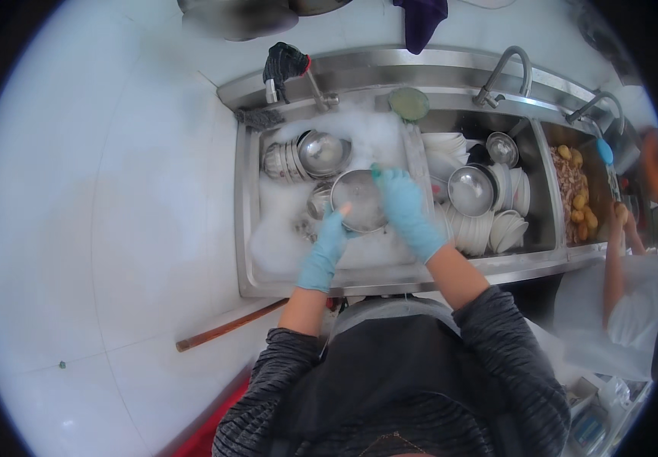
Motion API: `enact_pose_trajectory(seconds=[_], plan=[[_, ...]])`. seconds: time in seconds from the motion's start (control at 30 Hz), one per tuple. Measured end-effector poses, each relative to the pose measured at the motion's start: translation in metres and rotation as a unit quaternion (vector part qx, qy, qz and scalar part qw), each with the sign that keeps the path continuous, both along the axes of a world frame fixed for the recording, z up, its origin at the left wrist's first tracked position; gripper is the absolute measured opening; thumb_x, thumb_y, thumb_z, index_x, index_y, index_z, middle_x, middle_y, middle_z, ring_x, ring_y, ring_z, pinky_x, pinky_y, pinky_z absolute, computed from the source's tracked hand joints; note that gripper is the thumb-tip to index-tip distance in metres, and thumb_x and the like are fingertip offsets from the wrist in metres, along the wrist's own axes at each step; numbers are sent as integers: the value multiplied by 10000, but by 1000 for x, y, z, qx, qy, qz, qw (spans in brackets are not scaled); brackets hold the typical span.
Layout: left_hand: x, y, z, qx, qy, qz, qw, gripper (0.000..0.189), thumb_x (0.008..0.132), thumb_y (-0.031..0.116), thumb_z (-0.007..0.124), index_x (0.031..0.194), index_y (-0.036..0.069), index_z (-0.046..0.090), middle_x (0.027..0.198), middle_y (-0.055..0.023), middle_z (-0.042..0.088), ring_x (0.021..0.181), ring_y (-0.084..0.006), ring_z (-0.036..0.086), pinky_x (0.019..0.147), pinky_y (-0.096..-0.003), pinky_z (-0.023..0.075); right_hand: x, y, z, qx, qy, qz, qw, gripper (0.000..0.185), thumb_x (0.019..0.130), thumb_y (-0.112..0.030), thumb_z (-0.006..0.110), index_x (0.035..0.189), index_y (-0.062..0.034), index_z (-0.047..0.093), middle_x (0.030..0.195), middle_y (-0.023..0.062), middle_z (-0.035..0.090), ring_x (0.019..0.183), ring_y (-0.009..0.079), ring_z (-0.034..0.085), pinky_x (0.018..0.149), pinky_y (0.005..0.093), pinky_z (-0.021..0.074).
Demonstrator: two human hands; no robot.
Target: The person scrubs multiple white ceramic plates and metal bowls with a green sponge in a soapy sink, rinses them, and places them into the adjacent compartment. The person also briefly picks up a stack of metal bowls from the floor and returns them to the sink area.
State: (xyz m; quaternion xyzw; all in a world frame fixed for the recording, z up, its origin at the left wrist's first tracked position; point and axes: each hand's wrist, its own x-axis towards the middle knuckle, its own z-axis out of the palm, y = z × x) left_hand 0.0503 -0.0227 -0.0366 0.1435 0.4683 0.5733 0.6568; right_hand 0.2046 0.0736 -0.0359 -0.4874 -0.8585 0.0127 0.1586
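Note:
A round stainless steel bowl (361, 200) is tilted over the foamy left sink basin (329, 274). In a light blue glove with one fingertip bare, my left hand (332, 237) grips the bowl's near left rim. My right hand (402, 200), also gloved, is at the bowl's right side with a green scrubbing pad (376, 171) between its fingers. Beside the bowl, several stacked metal bowls (289, 161) and a larger metal bowl (322, 151) lie in the suds. Foam hides the lower parts of these dishes.
White bowls (468, 228) and metal bowls (470, 190) fill the middle basin. Potatoes (580, 201) lie in the right basin, where a co-worker's hands (623, 214) hold one. Taps (503, 74) rise behind the sinks. A green round scrubber (409, 104) rests on the divider's back end.

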Motion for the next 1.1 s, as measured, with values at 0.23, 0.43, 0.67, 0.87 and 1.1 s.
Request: enact_pose_trajectory(seconds=[0.23,0.43,0.67,0.87,1.1], plan=[[38,-7,-3,9,90,40,995,640,940,517,463,1427,146,278,1435,-123,314,1219,-307,458,924,-489,485,-22,-21,-17,-188,2,-97,977,223,832,-157,600,1032,-61,630,988,163,612,946,320,595,849,421,471],[22,2,-17,-27,-94,-8,995,700,900,589,482,1399,125,325,1333,-153,441,1166,-308,510,865,-505,509,-40,-9,-6,-465,371,36,803,264,876,-127,527,1117,-59,612,1103,174,620,951,287,611,809,392,489],[0,11,-58,-7,49,-2,999,565,777,57,504,1338,47,437,1113,-120,574,887,-212,582,691,-307,505,-11,15,17,-365,-106,306,873,316,809,-183,599,1101,-68,639,1052,109,659,948,302,622,856,369,478],[3,24,-45,-18,184,-40,982,722,686,-141,423,1390,7,368,1186,-142,557,1003,-243,564,787,-315,479,-17,13,-26,-28,95,356,929,309,770,-145,636,1073,-82,649,1065,136,656,972,313,625,854,378,493],[6,42,-12,180,566,-35,804,671,791,-114,412,1437,-4,270,1377,-240,404,1273,-326,411,1054,-357,334,-7,-24,-62,-445,208,159,857,374,785,-42,567,1148,-98,634,1031,160,662,969,303,631,878,383,479]])
